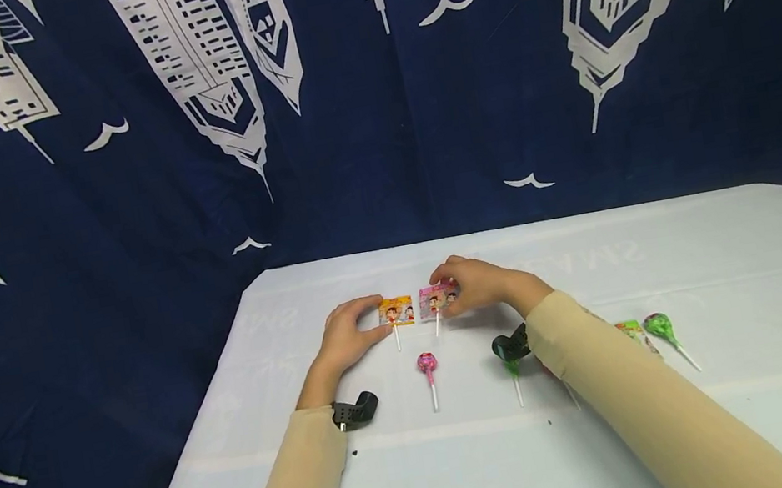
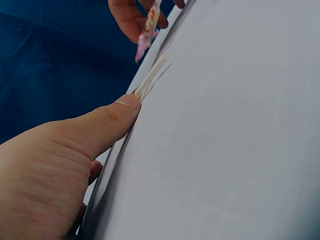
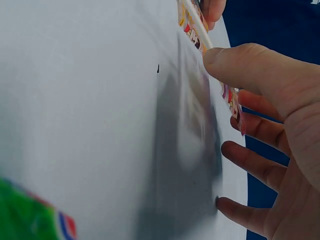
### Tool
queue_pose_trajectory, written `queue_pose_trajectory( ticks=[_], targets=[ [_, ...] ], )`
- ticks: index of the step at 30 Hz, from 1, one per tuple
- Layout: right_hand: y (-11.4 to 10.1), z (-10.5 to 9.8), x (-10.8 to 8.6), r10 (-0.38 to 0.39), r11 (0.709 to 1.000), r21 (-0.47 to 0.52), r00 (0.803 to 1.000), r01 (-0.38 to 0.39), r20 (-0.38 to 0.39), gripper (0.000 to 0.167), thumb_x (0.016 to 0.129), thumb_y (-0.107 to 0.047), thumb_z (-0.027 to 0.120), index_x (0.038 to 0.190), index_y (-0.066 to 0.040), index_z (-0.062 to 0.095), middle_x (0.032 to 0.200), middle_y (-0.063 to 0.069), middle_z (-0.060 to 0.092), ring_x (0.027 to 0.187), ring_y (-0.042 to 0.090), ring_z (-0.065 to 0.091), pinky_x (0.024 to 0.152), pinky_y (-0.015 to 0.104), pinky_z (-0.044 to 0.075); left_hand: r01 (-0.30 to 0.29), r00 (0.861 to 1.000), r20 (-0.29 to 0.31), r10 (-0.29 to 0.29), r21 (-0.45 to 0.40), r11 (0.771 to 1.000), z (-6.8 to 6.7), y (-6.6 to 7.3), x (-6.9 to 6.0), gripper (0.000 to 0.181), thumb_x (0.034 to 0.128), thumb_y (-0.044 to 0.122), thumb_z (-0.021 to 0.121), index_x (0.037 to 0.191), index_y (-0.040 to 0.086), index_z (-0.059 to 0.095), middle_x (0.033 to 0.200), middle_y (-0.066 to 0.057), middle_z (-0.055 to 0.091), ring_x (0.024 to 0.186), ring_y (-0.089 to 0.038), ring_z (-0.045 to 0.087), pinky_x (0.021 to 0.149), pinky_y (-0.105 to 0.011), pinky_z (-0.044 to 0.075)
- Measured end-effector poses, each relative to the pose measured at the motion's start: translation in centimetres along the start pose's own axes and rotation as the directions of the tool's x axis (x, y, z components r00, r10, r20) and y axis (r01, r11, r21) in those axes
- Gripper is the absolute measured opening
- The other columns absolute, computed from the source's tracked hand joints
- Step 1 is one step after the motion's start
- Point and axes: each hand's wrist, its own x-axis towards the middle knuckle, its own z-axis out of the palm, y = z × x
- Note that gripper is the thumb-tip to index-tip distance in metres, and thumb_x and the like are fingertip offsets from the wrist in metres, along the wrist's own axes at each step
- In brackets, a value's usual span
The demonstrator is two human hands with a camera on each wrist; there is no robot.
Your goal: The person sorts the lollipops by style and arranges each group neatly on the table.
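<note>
My left hand (image 1: 345, 339) pinches an orange flat-wrapped lollipop (image 1: 397, 311) by its left side, its white stick pointing toward me. Close beside it, my right hand (image 1: 480, 283) holds a pink flat-wrapped lollipop (image 1: 433, 302) between thumb and fingers. A small gap separates the two wrappers. The left wrist view has the left thumb (image 2: 107, 122) against a white stick (image 2: 152, 75). In the right wrist view the right thumb (image 3: 240, 62) lies over the pink wrapper (image 3: 233, 106), with the other fingers behind it. Nearer me lies a round pink lollipop (image 1: 427, 363).
A green round lollipop (image 1: 659, 326) and a green flat wrapper (image 1: 634, 331) lie right of the right sleeve. Another green lollipop (image 1: 515, 377) is partly hidden under the right wrist's black camera (image 1: 510, 343). A further white stick (image 1: 573, 396) shows beside the sleeve. A dark blue patterned cloth hangs behind the white table (image 1: 471, 476).
</note>
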Motion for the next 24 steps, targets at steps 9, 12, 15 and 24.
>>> queue_pose_trajectory(
  ticks=[9, 12, 15, 24],
  targets=[
    [0.04, 0.55, 0.41, 0.029, 0.997, -0.077, 1.0, -0.028, 0.003, 0.061, 0.079, -0.029, 0.081, 0.134, -0.009, 0.062, 0.126, 0.013, 0.061, 0.114, 0.031, 0.057, 0.107, 0.048, 0.045, -0.006, 1.0, -0.014, 0.006, -0.002, 1.0, 0.13, 0.0, -0.06, 0.055, 0.0853, 0.03, 0.079, 0.136, 0.017, 0.062, 0.142, -0.005, 0.06, 0.139, -0.031, 0.047, 0.12, -0.052, 0.027],
    [0.03, 0.68, 0.43, 0.05, 0.994, -0.095, 0.999, -0.049, 0.009, 0.061, 0.08, -0.029, 0.08, 0.134, -0.011, 0.062, 0.129, 0.011, 0.06, 0.118, 0.033, 0.055, 0.107, 0.05, 0.044, -0.012, 1.0, -0.009, 0.012, -0.009, 1.0, 0.14, 0.11, -0.02, 0.055, 0.0849, 0.031, 0.079, 0.135, 0.017, 0.062, 0.142, -0.005, 0.061, 0.139, -0.031, 0.048, 0.12, -0.052, 0.027],
    [0.02, 0.78, 0.47, 0.08, 0.992, -0.099, 0.997, -0.078, 0.013, 0.06, 0.08, -0.029, 0.08, 0.135, -0.013, 0.061, 0.132, 0.009, 0.06, 0.121, 0.033, 0.052, 0.107, 0.051, 0.044, -0.015, 1.0, -0.007, 0.015, -0.01, 1.0, 0.12, 0.15, 0.04, 0.055, 0.0848, 0.031, 0.079, 0.135, 0.017, 0.062, 0.142, -0.005, 0.061, 0.139, -0.03, 0.048, 0.12, -0.052, 0.027],
    [-0.44, 0.99, 0.75, 0.142, 0.985, -0.104, 0.99, -0.14, 0.013, 0.06, 0.08, -0.03, 0.08, 0.136, -0.02, 0.061, 0.137, 0.006, 0.056, 0.121, 0.031, 0.05, 0.1, 0.06, 0.045, 0.003, 1.0, -0.014, -0.003, -0.003, 1.0, 0.02, 0.14, -0.04, 0.054, 0.0853, 0.031, 0.079, 0.136, 0.018, 0.062, 0.142, -0.005, 0.061, 0.139, -0.031, 0.047, 0.12, -0.052, 0.028]
  ],
)
